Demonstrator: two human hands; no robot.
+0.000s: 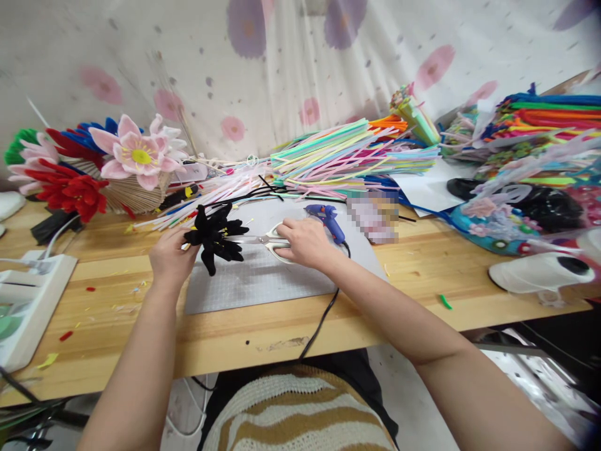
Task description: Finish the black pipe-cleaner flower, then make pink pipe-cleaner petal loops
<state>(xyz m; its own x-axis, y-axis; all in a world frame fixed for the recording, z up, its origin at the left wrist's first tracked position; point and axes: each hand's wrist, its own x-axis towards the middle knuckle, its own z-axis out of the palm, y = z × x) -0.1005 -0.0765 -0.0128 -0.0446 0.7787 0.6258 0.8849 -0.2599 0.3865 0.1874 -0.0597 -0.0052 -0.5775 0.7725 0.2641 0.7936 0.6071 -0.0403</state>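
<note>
My left hand is closed behind a black pipe-cleaner flower with yellow stamens, holding it up over the left side of the grey cutting mat. The hand hides where it grips the flower. In my right hand are scissors with white handles, fingers through the loops. Their blades point left and reach in among the yellow stamens. Whether the tips touch a stamen, I cannot tell. A blue glue gun lies on the mat just beyond my right hand.
Pink and red finished flowers stand at the left. Pastel pipe cleaners are heaped along the back. A white power strip sits at the left edge, a white thread cone at the right. The glue gun's black cord hangs over the front edge.
</note>
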